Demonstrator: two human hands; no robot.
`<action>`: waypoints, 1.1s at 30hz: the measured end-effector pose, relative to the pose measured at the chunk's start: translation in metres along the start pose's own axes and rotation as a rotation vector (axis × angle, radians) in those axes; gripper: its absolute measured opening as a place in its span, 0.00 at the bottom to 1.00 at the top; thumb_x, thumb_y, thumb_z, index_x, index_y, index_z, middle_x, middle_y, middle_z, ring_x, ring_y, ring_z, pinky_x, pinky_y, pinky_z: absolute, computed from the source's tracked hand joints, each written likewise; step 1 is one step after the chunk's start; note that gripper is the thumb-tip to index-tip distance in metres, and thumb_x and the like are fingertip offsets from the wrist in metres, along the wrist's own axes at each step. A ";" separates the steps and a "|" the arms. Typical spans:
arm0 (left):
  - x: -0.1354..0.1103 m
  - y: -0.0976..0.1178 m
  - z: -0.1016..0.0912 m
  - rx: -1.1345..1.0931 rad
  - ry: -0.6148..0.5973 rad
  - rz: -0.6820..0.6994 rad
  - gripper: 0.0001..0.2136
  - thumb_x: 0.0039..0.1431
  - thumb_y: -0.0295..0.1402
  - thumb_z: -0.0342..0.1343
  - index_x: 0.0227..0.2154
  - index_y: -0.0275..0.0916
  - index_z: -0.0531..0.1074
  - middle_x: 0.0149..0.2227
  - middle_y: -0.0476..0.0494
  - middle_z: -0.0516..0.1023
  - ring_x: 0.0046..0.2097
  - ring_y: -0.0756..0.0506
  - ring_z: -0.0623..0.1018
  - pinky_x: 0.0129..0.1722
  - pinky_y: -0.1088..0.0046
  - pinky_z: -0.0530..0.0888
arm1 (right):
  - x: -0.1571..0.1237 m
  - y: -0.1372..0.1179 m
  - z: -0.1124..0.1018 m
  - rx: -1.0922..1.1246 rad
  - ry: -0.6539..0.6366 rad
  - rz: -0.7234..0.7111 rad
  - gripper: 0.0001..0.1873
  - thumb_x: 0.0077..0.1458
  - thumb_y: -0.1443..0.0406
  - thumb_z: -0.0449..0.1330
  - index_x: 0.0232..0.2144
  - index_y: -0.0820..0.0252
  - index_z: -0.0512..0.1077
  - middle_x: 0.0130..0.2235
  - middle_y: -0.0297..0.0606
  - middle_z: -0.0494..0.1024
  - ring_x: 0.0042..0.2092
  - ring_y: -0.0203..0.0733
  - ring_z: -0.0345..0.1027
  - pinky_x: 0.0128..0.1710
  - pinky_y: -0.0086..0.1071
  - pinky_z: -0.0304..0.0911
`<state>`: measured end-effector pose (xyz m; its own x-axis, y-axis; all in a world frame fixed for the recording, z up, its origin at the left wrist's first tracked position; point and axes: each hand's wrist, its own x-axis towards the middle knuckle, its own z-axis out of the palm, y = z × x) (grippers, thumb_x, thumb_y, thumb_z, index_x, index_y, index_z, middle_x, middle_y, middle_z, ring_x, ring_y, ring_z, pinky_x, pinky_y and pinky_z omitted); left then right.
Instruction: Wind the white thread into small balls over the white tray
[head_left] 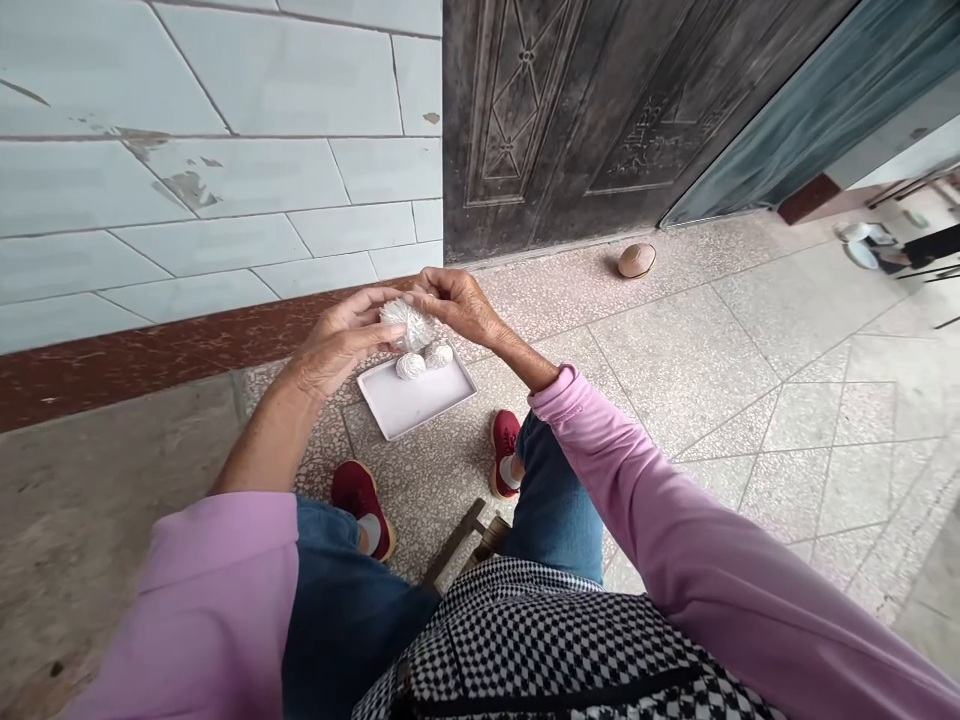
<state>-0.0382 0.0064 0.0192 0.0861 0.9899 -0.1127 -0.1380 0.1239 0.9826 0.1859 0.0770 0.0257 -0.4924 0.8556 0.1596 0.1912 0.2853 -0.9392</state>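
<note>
My left hand [341,340] is closed round the left side of a white ball of yarn [407,326], its fingers curving over and under it. At the ball's upper right, my right hand [459,303] has its thumb and fingertips pinched together. The pinch touches or nearly touches the ball; whatever strand sits in it is too fine to make out. Just below the held ball, two smaller white balls of yarn [411,367] lie at the far end of a shallow white tray [405,405] on the floor.
A tiled wall [247,200] and a dark carved door [540,120] stand in front. A round tan object [637,261] lies by the threshold. My red shoes [363,508] are on either side below the tray, with part of a wooden stool [469,545] beneath me.
</note>
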 end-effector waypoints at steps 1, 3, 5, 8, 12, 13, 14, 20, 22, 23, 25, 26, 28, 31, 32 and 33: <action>-0.001 0.000 0.004 -0.029 -0.006 -0.003 0.29 0.43 0.38 0.89 0.51 0.44 0.91 0.51 0.36 0.93 0.48 0.34 0.92 0.43 0.61 0.93 | 0.002 0.004 -0.001 0.026 0.012 -0.002 0.37 0.79 0.46 0.82 0.30 0.52 0.65 0.31 0.27 0.62 0.36 0.40 0.53 0.38 0.35 0.55; -0.001 -0.001 0.010 -0.063 -0.004 -0.009 0.29 0.42 0.39 0.89 0.50 0.45 0.91 0.50 0.37 0.92 0.49 0.34 0.92 0.45 0.60 0.93 | 0.005 0.011 -0.001 0.070 0.027 -0.017 0.36 0.80 0.46 0.82 0.31 0.53 0.66 0.31 0.26 0.62 0.36 0.38 0.51 0.37 0.34 0.54; 0.001 -0.005 0.016 -0.069 0.007 -0.020 0.31 0.42 0.40 0.90 0.51 0.45 0.89 0.50 0.37 0.92 0.50 0.34 0.92 0.46 0.60 0.93 | 0.007 0.016 -0.001 0.097 0.029 -0.033 0.36 0.81 0.47 0.81 0.31 0.53 0.66 0.31 0.26 0.61 0.36 0.38 0.51 0.37 0.33 0.53; 0.004 -0.011 0.022 -0.068 0.063 -0.016 0.32 0.43 0.42 0.91 0.52 0.44 0.88 0.48 0.38 0.91 0.49 0.35 0.90 0.46 0.61 0.90 | 0.008 0.018 -0.001 0.124 0.021 -0.032 0.36 0.81 0.47 0.81 0.33 0.53 0.65 0.32 0.26 0.61 0.36 0.38 0.52 0.36 0.32 0.53; 0.005 -0.012 0.031 -0.120 0.120 0.038 0.33 0.41 0.37 0.90 0.53 0.41 0.88 0.45 0.41 0.91 0.46 0.41 0.87 0.47 0.64 0.87 | 0.009 0.015 -0.003 0.169 0.034 0.028 0.36 0.81 0.45 0.82 0.36 0.51 0.63 0.31 0.24 0.60 0.34 0.36 0.52 0.32 0.30 0.51; 0.005 -0.010 0.032 -0.135 0.121 0.045 0.33 0.40 0.35 0.91 0.53 0.41 0.88 0.45 0.42 0.91 0.46 0.42 0.86 0.47 0.65 0.86 | 0.009 0.015 -0.003 0.185 0.033 0.037 0.37 0.80 0.44 0.83 0.37 0.51 0.63 0.30 0.24 0.60 0.33 0.36 0.53 0.31 0.30 0.51; 0.005 -0.009 0.033 -0.149 0.123 0.046 0.33 0.39 0.35 0.91 0.52 0.41 0.89 0.44 0.42 0.91 0.46 0.43 0.86 0.47 0.66 0.86 | 0.010 0.015 -0.004 0.202 0.029 0.040 0.37 0.79 0.44 0.83 0.37 0.51 0.63 0.30 0.23 0.60 0.32 0.35 0.53 0.30 0.30 0.51; -0.001 -0.002 0.029 -0.138 0.088 -0.052 0.35 0.39 0.40 0.92 0.53 0.41 0.90 0.50 0.36 0.93 0.51 0.38 0.88 0.48 0.62 0.88 | 0.012 0.016 -0.006 0.265 0.014 0.056 0.36 0.78 0.42 0.84 0.41 0.50 0.65 0.30 0.23 0.61 0.30 0.35 0.56 0.28 0.30 0.55; -0.004 0.000 0.026 -0.090 0.056 -0.076 0.32 0.41 0.42 0.91 0.51 0.41 0.91 0.51 0.35 0.93 0.51 0.37 0.88 0.48 0.61 0.88 | 0.013 0.016 -0.007 0.269 0.049 0.079 0.34 0.79 0.41 0.83 0.42 0.51 0.67 0.30 0.25 0.63 0.31 0.37 0.59 0.28 0.30 0.57; -0.005 0.001 0.025 -0.070 0.038 -0.079 0.30 0.42 0.43 0.91 0.49 0.42 0.91 0.50 0.36 0.93 0.51 0.36 0.88 0.48 0.60 0.88 | 0.013 0.016 -0.008 0.271 0.069 0.089 0.33 0.79 0.41 0.83 0.43 0.51 0.68 0.30 0.26 0.64 0.32 0.38 0.59 0.28 0.31 0.58; -0.009 0.004 0.025 -0.046 -0.007 -0.076 0.28 0.43 0.44 0.91 0.47 0.43 0.91 0.48 0.37 0.93 0.49 0.36 0.88 0.47 0.58 0.88 | 0.015 0.015 -0.008 0.279 0.103 0.100 0.33 0.80 0.40 0.82 0.43 0.51 0.68 0.30 0.26 0.64 0.31 0.38 0.59 0.27 0.31 0.58; -0.011 0.005 0.025 -0.041 -0.031 -0.075 0.27 0.43 0.45 0.91 0.46 0.44 0.91 0.46 0.37 0.93 0.47 0.36 0.88 0.47 0.57 0.88 | 0.015 0.015 -0.008 0.283 0.112 0.100 0.33 0.80 0.40 0.81 0.43 0.50 0.68 0.30 0.26 0.64 0.31 0.38 0.58 0.27 0.31 0.57; -0.014 0.008 0.026 -0.041 -0.071 -0.077 0.25 0.44 0.47 0.90 0.43 0.43 0.91 0.44 0.37 0.92 0.44 0.37 0.86 0.45 0.58 0.87 | 0.016 0.014 -0.005 0.289 0.110 0.097 0.33 0.80 0.40 0.81 0.42 0.50 0.67 0.30 0.24 0.62 0.30 0.37 0.56 0.27 0.32 0.56; -0.017 0.011 0.026 -0.074 -0.114 -0.077 0.23 0.45 0.47 0.90 0.40 0.41 0.91 0.43 0.35 0.92 0.42 0.39 0.86 0.43 0.60 0.86 | 0.015 0.012 0.002 0.288 0.089 0.097 0.32 0.80 0.40 0.80 0.43 0.50 0.67 0.30 0.24 0.61 0.31 0.38 0.57 0.28 0.32 0.55; -0.017 0.011 0.026 -0.094 -0.115 -0.070 0.24 0.45 0.46 0.90 0.41 0.40 0.91 0.44 0.35 0.91 0.42 0.39 0.86 0.43 0.61 0.86 | 0.015 0.012 0.005 0.285 0.084 0.103 0.32 0.80 0.40 0.81 0.43 0.50 0.68 0.30 0.24 0.62 0.31 0.38 0.57 0.28 0.32 0.55; -0.018 0.011 0.025 -0.114 -0.107 -0.059 0.25 0.45 0.45 0.91 0.43 0.40 0.92 0.44 0.36 0.91 0.43 0.39 0.86 0.43 0.62 0.86 | 0.015 0.013 0.007 0.284 0.080 0.112 0.32 0.80 0.40 0.81 0.43 0.50 0.68 0.30 0.24 0.63 0.32 0.38 0.57 0.29 0.31 0.56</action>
<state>-0.0170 -0.0115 0.0353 0.2009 0.9684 -0.1479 -0.2397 0.1950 0.9511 0.1752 0.0901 0.0141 -0.4108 0.9095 0.0631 -0.0095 0.0649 -0.9978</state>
